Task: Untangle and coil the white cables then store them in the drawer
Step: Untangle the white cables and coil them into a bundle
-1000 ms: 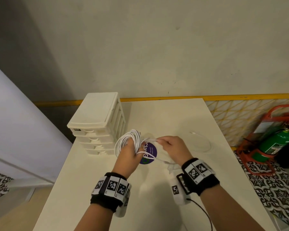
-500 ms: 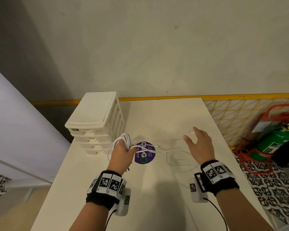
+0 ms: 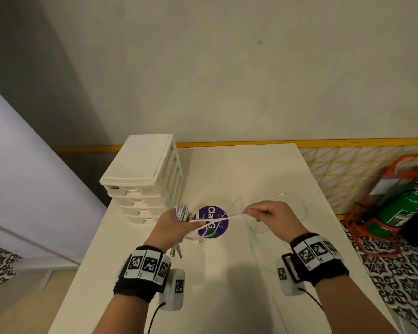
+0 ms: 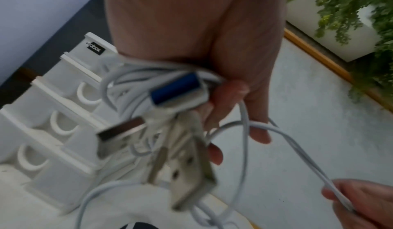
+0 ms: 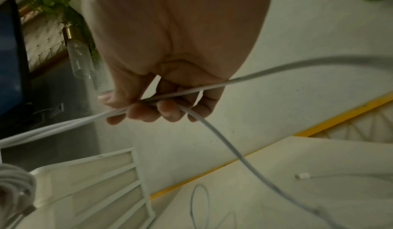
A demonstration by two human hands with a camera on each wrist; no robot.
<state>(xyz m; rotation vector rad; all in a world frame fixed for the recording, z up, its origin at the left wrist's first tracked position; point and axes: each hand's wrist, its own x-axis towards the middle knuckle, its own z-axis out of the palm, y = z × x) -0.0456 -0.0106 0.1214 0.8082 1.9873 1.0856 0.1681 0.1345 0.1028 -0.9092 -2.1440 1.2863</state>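
Cable strands (image 3: 216,219) taut between hands, above mid-table (image 3: 251,174).

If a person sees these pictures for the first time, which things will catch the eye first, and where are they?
First, the two hands over the middle of the white table: the left hand grips a coiled bundle of white cables, and the right hand pinches a strand stretched between them. Next, the purple round sticker beneath that strand, the white drawer unit at the table's left, and the green fire extinguisher on the floor at right.
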